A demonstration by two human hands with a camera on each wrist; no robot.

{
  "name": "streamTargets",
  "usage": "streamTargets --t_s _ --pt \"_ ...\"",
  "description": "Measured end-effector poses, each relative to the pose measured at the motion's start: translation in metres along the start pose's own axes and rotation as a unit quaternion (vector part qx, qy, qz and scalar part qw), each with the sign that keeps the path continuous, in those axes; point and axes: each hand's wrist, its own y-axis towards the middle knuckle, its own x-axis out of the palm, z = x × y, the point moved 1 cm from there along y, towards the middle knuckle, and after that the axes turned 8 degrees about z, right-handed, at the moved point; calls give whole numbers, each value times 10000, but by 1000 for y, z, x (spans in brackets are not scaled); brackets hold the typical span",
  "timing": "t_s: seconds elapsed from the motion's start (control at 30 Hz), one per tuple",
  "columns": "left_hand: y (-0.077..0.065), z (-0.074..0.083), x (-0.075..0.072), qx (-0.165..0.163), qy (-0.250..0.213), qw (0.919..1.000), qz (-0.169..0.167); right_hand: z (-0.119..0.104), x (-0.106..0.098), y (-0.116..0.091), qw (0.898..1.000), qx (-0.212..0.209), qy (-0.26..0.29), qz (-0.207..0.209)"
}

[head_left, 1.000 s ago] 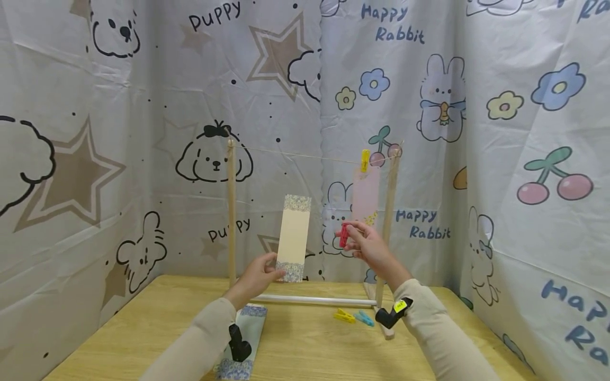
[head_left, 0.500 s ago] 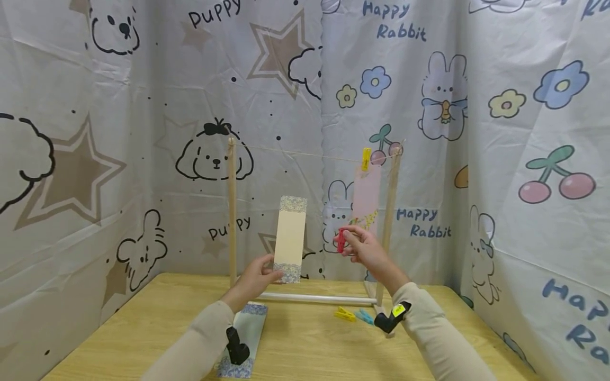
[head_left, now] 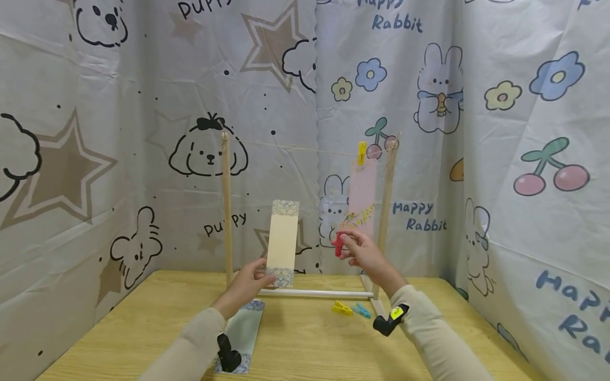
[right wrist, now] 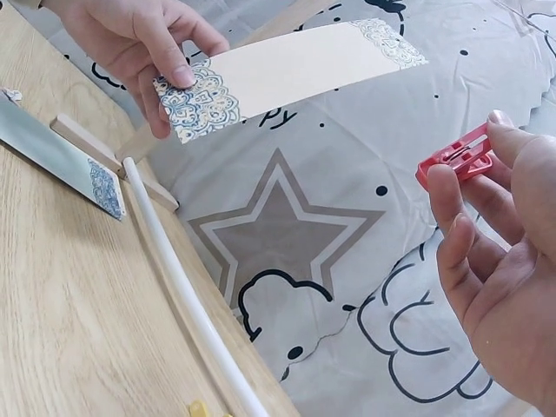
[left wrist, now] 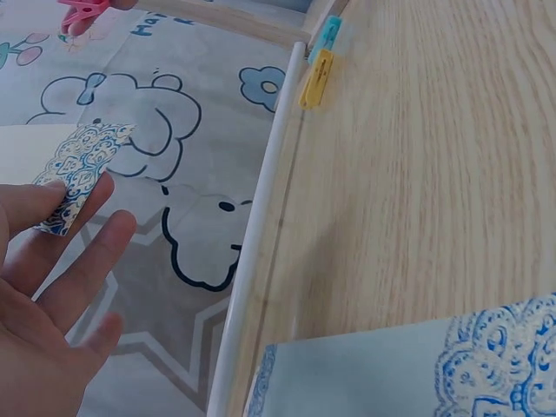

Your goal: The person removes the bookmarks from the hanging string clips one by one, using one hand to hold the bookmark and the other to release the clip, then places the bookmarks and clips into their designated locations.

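Two hands: We see our left hand [head_left: 245,280] and our right hand [head_left: 362,251] up over the worktop [head_left: 295,341], with a gap between them.
Left hand: Its thumb and a finger pinch a low corner of the cream card [head_left: 283,238]. In the left wrist view its other fingers are spread out.
Cream card: We see it standing up, leaning a little, with lacy blue shapes at both ends. It is below the string [head_left: 295,147] and does not touch it.
Right hand: Its thumb and fingers pinch the red clip [head_left: 339,244], to the right of the cream card and apart from it.
String: It runs between the left post [head_left: 226,211] and the right post [head_left: 385,211], both wooden.
Pink card: A yellow clip holds the pink card [head_left: 363,182] on the string near the right post. Our right hand hides its bottom.
White bar: The white bar [head_left: 314,293] goes across low down, between the posts.
Loose clips: On the worktop we see another yellow clip [head_left: 341,308] just beside a blue clip [head_left: 361,310].
Green card: The pale green card [head_left: 245,325] lies flat by our left sleeve [head_left: 190,338].
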Motion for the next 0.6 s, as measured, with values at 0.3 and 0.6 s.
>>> streamTargets --t_s 0.3,0.6 --pt "-4 -7 -2 -80 1 10000 -28 8 1 -2 9997 160 -159 55" --pt "-6 -11 -4 -104 -68 9999 -23 14 4 -5 9994 203 -243 -100"
